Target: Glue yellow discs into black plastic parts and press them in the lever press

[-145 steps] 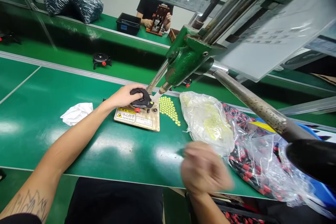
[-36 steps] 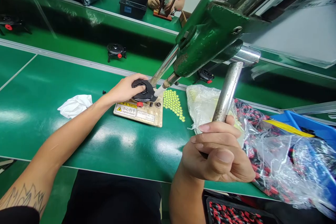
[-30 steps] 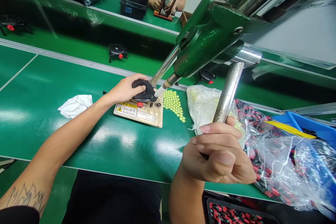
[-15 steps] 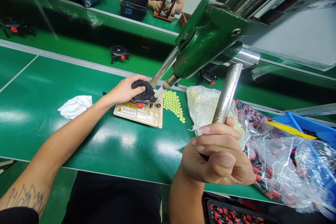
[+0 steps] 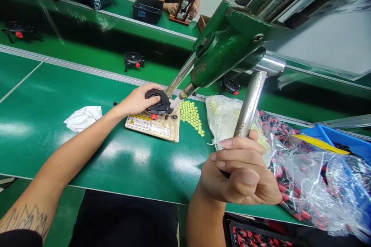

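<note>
My left hand [image 5: 139, 100] is closed on a black plastic part [image 5: 165, 105] with a small red knob [image 5: 154, 117] at its front, pressing it against the press base plate [image 5: 174, 134]. The whitish tip [image 5: 175, 102] of the green hand press [image 5: 226, 46] touches, or nearly touches, the part's right end. My right hand [image 5: 243, 173] is wrapped round the lower end of the steel lever [image 5: 251, 104]. Round yellow-green pieces [image 5: 191, 115] lie in rows to the right of the base plate.
A crumpled white cloth or tissue [image 5: 84, 118] lies left. Plastic bags of red-and-black parts [image 5: 307, 185] and a blue bin [image 5: 333, 139] stand right. Behind runs a green belt with black stands [image 5: 133, 58]. A co-worker's hands [image 5: 173, 8] are at a brown fixture [image 5: 185, 4] across.
The black stands on the belt behind have shifted slightly to the right. Both my hands, the lever and the black part show almost no movement.
</note>
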Action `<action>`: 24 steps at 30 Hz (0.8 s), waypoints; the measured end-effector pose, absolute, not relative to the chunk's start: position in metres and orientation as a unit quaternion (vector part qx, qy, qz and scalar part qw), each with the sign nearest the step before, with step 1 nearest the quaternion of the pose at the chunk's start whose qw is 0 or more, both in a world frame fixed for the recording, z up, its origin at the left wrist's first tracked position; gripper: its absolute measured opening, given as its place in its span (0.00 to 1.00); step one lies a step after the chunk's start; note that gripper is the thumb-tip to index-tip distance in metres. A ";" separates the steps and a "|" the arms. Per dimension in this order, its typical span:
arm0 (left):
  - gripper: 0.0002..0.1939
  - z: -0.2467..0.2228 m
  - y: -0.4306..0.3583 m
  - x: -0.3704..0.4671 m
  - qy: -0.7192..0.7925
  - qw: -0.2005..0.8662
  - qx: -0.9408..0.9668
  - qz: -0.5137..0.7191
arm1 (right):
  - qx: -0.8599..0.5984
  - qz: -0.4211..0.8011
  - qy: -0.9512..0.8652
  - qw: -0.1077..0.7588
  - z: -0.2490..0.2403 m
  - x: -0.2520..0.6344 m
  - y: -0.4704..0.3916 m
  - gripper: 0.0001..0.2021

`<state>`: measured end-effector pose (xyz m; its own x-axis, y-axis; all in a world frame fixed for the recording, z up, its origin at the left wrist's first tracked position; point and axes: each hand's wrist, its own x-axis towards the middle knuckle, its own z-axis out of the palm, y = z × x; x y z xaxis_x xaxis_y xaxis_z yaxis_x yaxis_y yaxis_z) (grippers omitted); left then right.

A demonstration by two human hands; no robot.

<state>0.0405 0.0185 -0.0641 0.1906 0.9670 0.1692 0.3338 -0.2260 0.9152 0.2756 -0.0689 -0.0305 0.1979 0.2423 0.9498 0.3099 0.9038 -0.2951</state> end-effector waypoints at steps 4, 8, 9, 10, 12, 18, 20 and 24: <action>0.22 -0.064 0.018 0.041 0.488 0.383 0.668 0.411 | -0.219 -0.024 -0.635 0.740 -0.030 0.276 -0.068 0.25; 0.21 -0.064 0.018 0.041 0.485 0.383 0.669 0.412 | -0.226 -0.033 -0.635 0.738 -0.031 0.277 -0.069 0.25; 0.21 -0.064 0.018 0.041 0.485 0.383 0.670 0.412 | -0.229 -0.033 -0.634 0.738 -0.031 0.277 -0.069 0.25; 0.21 -0.064 0.018 0.041 0.485 0.383 0.670 0.412 | -0.230 -0.034 -0.634 0.738 -0.031 0.277 -0.069 0.25; 0.21 -0.064 0.018 0.040 0.487 0.383 0.669 0.411 | -0.231 -0.033 -0.634 0.737 -0.031 0.277 -0.069 0.24; 0.21 -0.063 0.018 0.041 0.488 0.381 0.671 0.408 | -0.236 -0.029 -0.630 0.739 -0.030 0.275 -0.070 0.25; 0.21 -0.063 0.018 0.041 0.488 0.378 0.672 0.408 | -0.243 -0.027 -0.629 0.738 -0.030 0.274 -0.071 0.26; 0.21 -0.064 0.019 0.041 0.489 0.376 0.673 0.409 | -0.238 -0.018 -0.627 0.741 -0.030 0.274 -0.072 0.26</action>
<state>0.0409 0.0186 -0.0637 0.1883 0.9649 0.1829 0.3505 -0.2400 0.9053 0.2735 -0.0724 -0.0303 0.2125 0.2719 0.9386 0.3259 0.8858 -0.3304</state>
